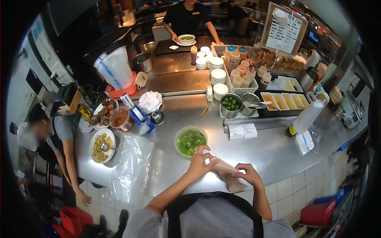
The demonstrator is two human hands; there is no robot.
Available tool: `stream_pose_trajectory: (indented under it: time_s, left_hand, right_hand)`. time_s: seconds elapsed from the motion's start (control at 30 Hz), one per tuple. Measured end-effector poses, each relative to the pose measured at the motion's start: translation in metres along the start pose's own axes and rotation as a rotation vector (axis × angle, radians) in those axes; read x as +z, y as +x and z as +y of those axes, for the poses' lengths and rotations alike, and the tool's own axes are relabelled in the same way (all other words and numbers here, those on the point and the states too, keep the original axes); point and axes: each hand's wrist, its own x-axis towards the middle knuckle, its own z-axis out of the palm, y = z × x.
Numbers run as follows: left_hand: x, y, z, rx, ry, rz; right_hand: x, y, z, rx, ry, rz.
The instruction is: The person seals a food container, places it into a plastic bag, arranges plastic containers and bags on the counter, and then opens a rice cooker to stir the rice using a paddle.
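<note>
Between my two hands is a limp beige piece of cloth or paper [228, 173]; I cannot tell which. My left hand [199, 163] pinches its upper left end, close to the near rim of a round container of green leafy soup [191, 141]. On the other side, my right hand [250, 175] grips the piece near its right edge, at the counter's front edge. The soup container sits on the steel counter [170, 113], just beyond my left hand.
At left are clear plastic bags [131, 164], a plate of chopped food with a spoon [104, 146] and a blue tape dispenser [139, 115]. Limes in a pot [231, 104], receipts [243, 131] and squeeze bottles [243, 73] stand beyond. A co-worker [189, 20] holds a plated bowl [186, 39] opposite.
</note>
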Motion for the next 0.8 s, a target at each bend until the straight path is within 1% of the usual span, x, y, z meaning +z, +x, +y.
stream_pose_trajectory:
  time_s: [0.03,0.07,0.1,0.17,0.2,0.23,0.3,0.37,0.4,0.47,0.53,0.57,0.6,0.67,0.7,0.77,0.8]
  left_hand:
    - [0.000,-0.002,0.000,-0.024,-0.036,-0.030]
    - [0.000,-0.005,0.000,-0.032,-0.033,-0.030]
    - [0.001,-0.006,0.002,0.002,-0.034,-0.039]
    - [-0.002,-0.005,0.002,0.035,-0.035,-0.047]
    - [-0.008,-0.002,-0.002,0.014,0.038,0.098]
    - [-0.017,0.000,-0.004,-0.011,0.109,0.241]
    - [-0.049,0.007,-0.012,-0.113,0.162,0.425]
    - [-0.074,0.009,-0.051,-0.111,0.198,0.512]
    - [-0.082,0.007,-0.065,-0.116,0.202,0.511]
    - [-0.093,0.006,-0.087,-0.218,0.177,0.451]
    - [-0.097,0.005,-0.103,-0.214,0.170,0.396]
    - [-0.095,0.002,-0.108,-0.212,0.144,0.352]
    - [-0.094,0.002,-0.111,-0.219,0.141,0.355]
    - [-0.088,0.001,-0.114,-0.456,-0.136,0.215]
    - [-0.085,0.001,-0.117,-0.460,-0.142,0.217]
    - [-0.081,0.007,-0.123,-0.470,-0.221,0.195]
    - [-0.082,0.011,-0.124,-0.471,-0.223,0.198]
  right_hand:
    - [-0.001,-0.002,-0.003,-0.130,0.239,-0.005]
    - [-0.003,-0.009,-0.007,0.010,0.441,0.044]
    - [0.000,-0.006,-0.008,0.014,0.447,0.040]
    - [0.009,0.007,-0.013,0.016,0.547,0.235]
    - [0.014,0.013,-0.019,0.020,0.567,0.290]
    - [0.015,0.019,-0.020,0.022,0.567,0.288]
    - [0.018,0.037,-0.014,0.065,0.547,0.328]
    - [0.031,0.067,-0.019,0.102,0.547,0.346]
    - [0.037,0.082,-0.022,0.134,0.544,0.370]
    - [0.043,0.105,-0.022,0.167,0.636,0.255]
    - [0.046,0.147,0.016,-0.003,0.463,0.266]
    - [0.045,0.164,0.022,-0.007,0.425,0.235]
    - [0.042,0.181,0.018,-0.020,0.380,0.203]
    - [0.037,0.201,0.002,0.011,0.112,0.112]
    - [0.033,0.211,-0.004,0.015,0.107,0.110]
    - [0.025,0.232,-0.016,0.183,0.012,-0.017]
    - [0.021,0.247,-0.016,0.183,0.009,-0.020]
